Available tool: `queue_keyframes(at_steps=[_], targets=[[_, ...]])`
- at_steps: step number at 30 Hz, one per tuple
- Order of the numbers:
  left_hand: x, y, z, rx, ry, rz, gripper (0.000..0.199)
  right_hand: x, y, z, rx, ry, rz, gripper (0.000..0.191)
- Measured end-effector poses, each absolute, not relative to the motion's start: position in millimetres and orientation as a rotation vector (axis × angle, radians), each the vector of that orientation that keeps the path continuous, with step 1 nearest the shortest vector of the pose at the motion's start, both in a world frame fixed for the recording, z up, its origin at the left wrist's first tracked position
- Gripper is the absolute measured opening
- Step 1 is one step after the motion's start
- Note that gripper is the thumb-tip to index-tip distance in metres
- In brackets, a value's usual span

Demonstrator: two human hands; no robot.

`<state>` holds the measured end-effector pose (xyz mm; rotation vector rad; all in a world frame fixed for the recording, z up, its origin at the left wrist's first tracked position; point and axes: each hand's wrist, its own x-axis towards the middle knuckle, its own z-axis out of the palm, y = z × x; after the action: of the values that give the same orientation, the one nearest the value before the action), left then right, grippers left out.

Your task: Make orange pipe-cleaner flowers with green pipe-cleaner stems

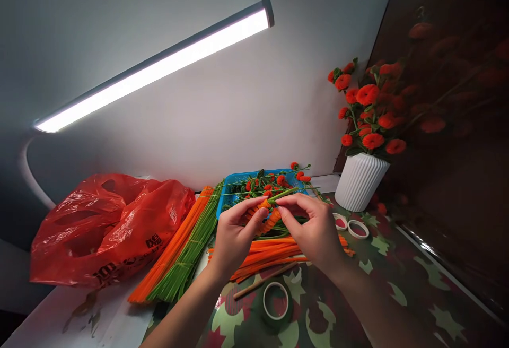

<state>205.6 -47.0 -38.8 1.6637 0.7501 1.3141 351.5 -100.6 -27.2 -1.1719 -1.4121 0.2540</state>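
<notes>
Between my two hands is an orange pipe-cleaner flower (271, 222) with curled petals and a green stem that points up to the right. My left hand (238, 231) pinches the petals from the left, thumb against fingertips. Opposite it, my right hand (310, 226) closes thumb and fingers on the flower near the base of the stem. Fingers cover part of the flower. Below the hands lie loose orange pipe cleaners (258, 257). Just behind them stands a blue basket (221, 199) holding small red-orange flowers and green stems.
A red plastic bag (111, 226) lies left, beside orange (175, 247) and green pipe-cleaner bundles (191, 255). In front are a thin wooden stick (264, 280) and a tape roll (275, 301). A white vase (360, 182) with red flowers stands right, near small white rings (358, 229). A lamp (159, 67) hangs above.
</notes>
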Motion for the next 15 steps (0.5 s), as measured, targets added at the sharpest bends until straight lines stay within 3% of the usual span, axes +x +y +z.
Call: queue_keyframes(at_steps=[15], targets=[[201.4,-46.8,-36.5,2.046,0.807,1.396,0.02,357.1,-96.1,-32.1,-1.191,-1.654,-0.111,0.02]])
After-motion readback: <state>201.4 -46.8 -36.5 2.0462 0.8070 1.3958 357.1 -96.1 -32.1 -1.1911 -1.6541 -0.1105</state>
